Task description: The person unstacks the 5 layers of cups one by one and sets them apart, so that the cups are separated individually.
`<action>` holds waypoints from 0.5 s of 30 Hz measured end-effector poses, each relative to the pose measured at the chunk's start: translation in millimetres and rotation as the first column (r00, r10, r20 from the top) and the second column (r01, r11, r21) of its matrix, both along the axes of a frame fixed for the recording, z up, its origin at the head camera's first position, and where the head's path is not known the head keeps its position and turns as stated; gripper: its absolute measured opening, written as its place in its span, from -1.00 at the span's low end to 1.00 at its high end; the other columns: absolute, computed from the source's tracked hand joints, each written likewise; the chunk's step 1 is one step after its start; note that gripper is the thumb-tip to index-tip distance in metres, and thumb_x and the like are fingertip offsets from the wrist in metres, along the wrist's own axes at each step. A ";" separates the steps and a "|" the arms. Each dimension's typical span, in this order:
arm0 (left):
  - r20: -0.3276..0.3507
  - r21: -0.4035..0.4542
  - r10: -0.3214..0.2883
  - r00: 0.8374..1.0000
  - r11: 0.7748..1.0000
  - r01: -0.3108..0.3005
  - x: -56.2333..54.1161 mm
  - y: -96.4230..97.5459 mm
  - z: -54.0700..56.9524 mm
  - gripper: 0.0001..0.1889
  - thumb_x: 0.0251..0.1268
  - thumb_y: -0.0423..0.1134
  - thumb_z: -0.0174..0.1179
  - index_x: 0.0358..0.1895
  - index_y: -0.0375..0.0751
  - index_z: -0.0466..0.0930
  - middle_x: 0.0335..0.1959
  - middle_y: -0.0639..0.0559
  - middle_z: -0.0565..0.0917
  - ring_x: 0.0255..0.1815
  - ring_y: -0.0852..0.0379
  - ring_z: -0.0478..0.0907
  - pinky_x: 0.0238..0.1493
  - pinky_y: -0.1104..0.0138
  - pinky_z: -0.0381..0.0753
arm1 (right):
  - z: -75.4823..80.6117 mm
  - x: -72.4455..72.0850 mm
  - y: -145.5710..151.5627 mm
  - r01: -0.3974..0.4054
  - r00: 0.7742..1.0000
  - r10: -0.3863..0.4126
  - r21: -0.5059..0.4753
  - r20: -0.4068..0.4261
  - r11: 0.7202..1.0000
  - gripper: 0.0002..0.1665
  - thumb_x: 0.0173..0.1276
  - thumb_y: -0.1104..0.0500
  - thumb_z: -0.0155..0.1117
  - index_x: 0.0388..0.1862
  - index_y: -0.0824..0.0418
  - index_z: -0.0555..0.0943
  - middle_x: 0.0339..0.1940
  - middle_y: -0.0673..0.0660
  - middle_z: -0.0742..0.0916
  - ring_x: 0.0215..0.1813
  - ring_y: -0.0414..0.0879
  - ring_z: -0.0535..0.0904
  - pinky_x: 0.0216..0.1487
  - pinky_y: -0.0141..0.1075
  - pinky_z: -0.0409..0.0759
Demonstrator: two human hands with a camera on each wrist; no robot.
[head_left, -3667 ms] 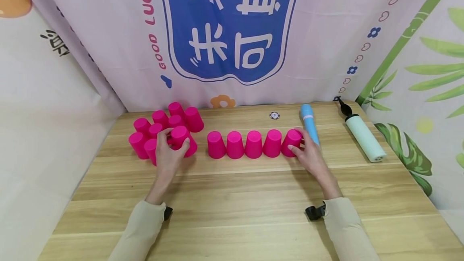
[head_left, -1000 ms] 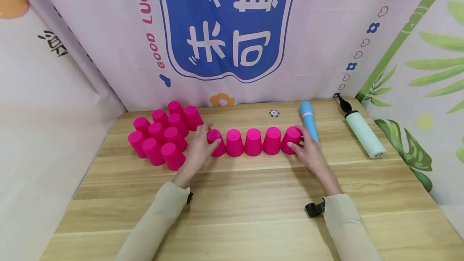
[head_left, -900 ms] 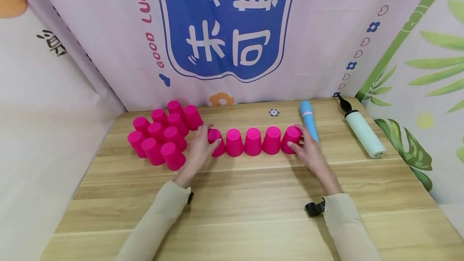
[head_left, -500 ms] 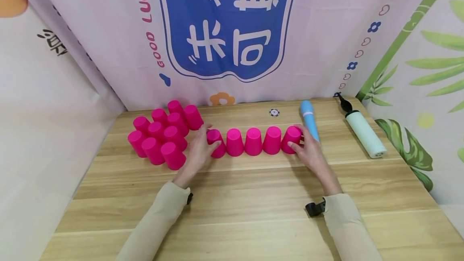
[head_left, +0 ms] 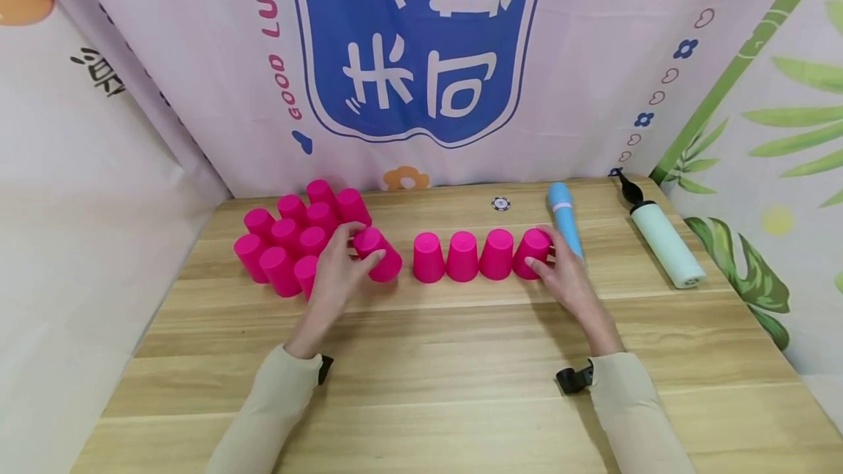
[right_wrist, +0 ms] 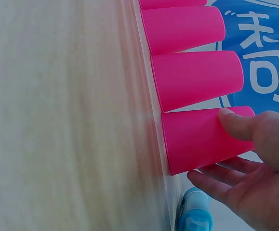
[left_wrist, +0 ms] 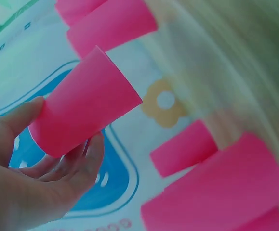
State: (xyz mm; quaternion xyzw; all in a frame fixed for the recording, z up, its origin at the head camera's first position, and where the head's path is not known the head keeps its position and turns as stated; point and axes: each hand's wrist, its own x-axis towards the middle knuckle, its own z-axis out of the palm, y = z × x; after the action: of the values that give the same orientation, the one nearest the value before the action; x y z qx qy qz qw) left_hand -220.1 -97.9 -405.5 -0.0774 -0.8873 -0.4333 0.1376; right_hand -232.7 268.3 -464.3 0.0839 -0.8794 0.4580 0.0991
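My left hand (head_left: 339, 269) grips a pink cup (head_left: 382, 258) between thumb and fingers. That cup is upside down and tilted, and the left wrist view shows it raised off the table. To its right, several upside-down pink cups (head_left: 462, 258) stand in a straight row. My right hand (head_left: 566, 273) holds the rightmost cup (head_left: 527, 251) of this row, thumb in front and fingers around the far side; in the right wrist view it stands on the table. Left of my left hand is a cluster of upside-down pink cups (head_left: 279, 273), partly hidden by that hand.
Behind my right hand lies a blue microphone-shaped object (head_left: 564, 218). Farther right is a pale green hand pump (head_left: 667, 243) with a black nozzle. A small round chip (head_left: 500, 203) lies near the back edge. Printed cloth (head_left: 217, 57) hangs around the wooden table (head_left: 448, 379).
My left hand has lifted the leftmost cup out of the row, tilting it and carrying it left towards the cluster. Earlier, it held a cup beside the cluster. My right hand stays on its cup.
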 end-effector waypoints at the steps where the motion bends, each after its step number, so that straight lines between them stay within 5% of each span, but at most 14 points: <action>1: -0.021 0.008 0.001 1.000 1.000 -0.001 2.6 -3.7 2.5 -0.42 0.13 -0.27 0.39 0.20 -0.33 0.37 0.03 -0.20 0.54 -0.10 -0.13 0.56 -0.10 0.11 0.62 | 0.2 0.2 -0.4 -0.001 1.000 0.001 0.000 0.001 1.000 -0.29 0.34 0.37 0.22 0.41 0.29 0.17 0.19 0.39 0.49 0.22 0.28 0.44 0.15 0.08 0.51; 9: -0.133 0.050 0.133 0.982 0.991 -0.127 22.2 -38.6 24.2 -0.44 0.13 -0.30 0.38 0.23 -0.27 0.43 0.07 -0.19 0.56 0.01 -0.10 0.53 0.02 0.08 0.54 | 0.3 0.3 -1.1 0.000 1.000 0.000 0.006 0.005 1.000 -0.27 0.33 0.37 0.23 0.42 0.25 0.17 0.20 0.39 0.48 0.22 0.28 0.44 0.16 0.09 0.49; 15: -0.113 0.067 0.246 0.963 0.969 -0.240 36.8 -64.2 39.9 -0.44 0.20 -0.29 0.31 0.28 -0.22 0.41 0.12 -0.18 0.51 0.06 -0.07 0.48 -0.01 0.30 0.50 | -0.5 0.4 -1.0 0.003 1.000 -0.003 -0.004 0.014 1.000 -0.27 0.33 0.37 0.23 0.42 0.25 0.17 0.20 0.38 0.48 0.22 0.27 0.43 0.16 0.09 0.49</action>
State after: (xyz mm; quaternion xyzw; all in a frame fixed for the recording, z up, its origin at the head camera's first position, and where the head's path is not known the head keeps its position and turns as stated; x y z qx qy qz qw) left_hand -183.3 -162.1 -365.6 0.0096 -0.8684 -0.4310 0.2451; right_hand -232.4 267.3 -464.8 0.0792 -0.8793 0.4602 0.0936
